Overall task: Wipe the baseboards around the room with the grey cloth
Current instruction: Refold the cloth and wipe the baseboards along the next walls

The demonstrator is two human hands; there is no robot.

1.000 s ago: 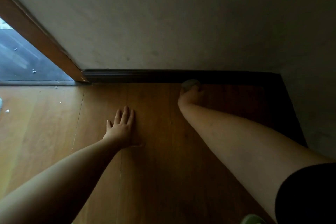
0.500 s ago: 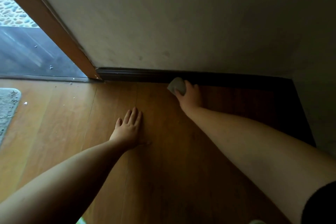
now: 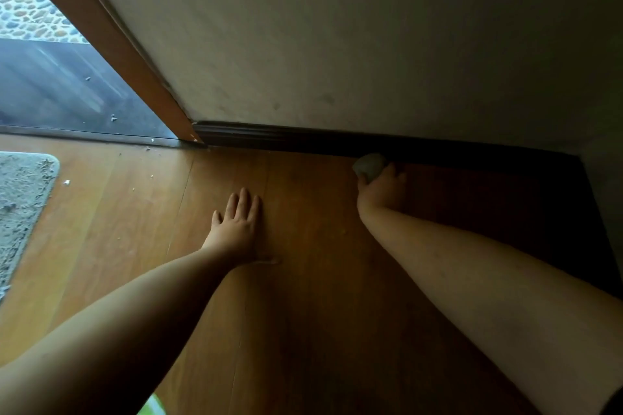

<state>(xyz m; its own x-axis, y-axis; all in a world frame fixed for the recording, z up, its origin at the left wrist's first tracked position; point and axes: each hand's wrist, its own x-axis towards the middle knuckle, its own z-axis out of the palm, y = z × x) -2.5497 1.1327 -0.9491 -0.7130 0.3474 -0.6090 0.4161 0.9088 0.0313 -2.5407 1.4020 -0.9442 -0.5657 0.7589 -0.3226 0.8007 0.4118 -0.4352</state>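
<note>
Cloth: the grey cloth (image 3: pixel 368 165) is a small, soft, bunched wad, pressed against the foot of the baseboard where it meets the floor.
Baseboard: the baseboard (image 3: pixel 286 137) is a dark, ribbed moulding along the bottom of a pale, matt wall (image 3: pixel 337 44), running from the door frame to the shadowed right corner.
Right hand: the right hand (image 3: pixel 380 186) has its fingers curled round the cloth, gripping it.
Left hand: the left hand (image 3: pixel 238 224) lies flat on the floor, fingers straight and slightly spread, well apart from the baseboard.
Floor: the floor (image 3: pixel 303 280) is smooth, orange-brown wooden planks with fine seams.
Change: half a second ago the cloth was further left along the baseboard; it now sits nearer the right corner. The left hand has kept its place.
Around: an orange-brown wooden door frame (image 3: pixel 111 44) slants at the left; a rough grey mat (image 3: pixel 23 205) lies at the floor's left edge, with pale crumbs (image 3: pixel 66 182) scattered beside it.
</note>
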